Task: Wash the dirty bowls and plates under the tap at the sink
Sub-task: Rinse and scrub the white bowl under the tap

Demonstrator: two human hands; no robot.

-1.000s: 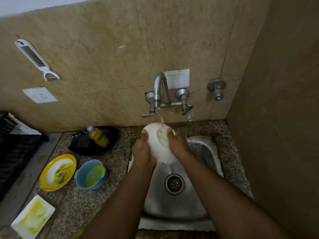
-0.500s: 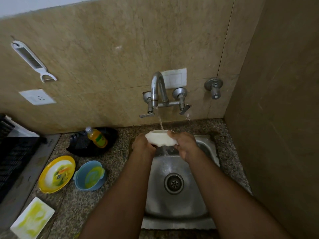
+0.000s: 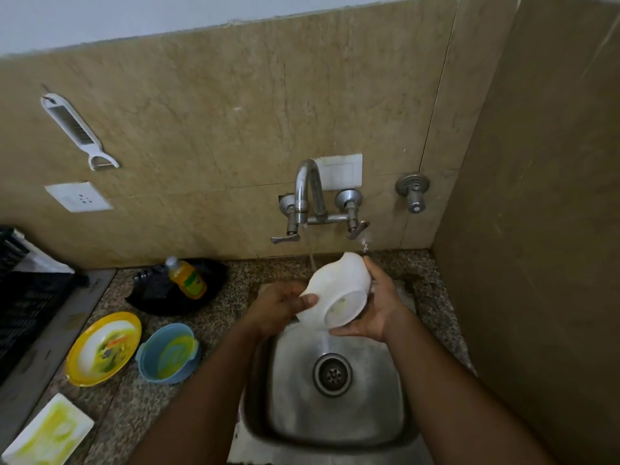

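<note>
White bowl (image 3: 339,290), level under the tap (image 3: 307,193) half a second ago, is now tipped over the sink (image 3: 369,427), spilling rinse water (right hand (image 3: 379,307) cups it, left hand (image 3: 281,305) pinches its rim), so rinsing looks nearly finished.

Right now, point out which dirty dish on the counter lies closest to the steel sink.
The round blue plastic bowl with yellow residue; the yellow-rimmed plate and white rectangular plate lie farther left.
</note>
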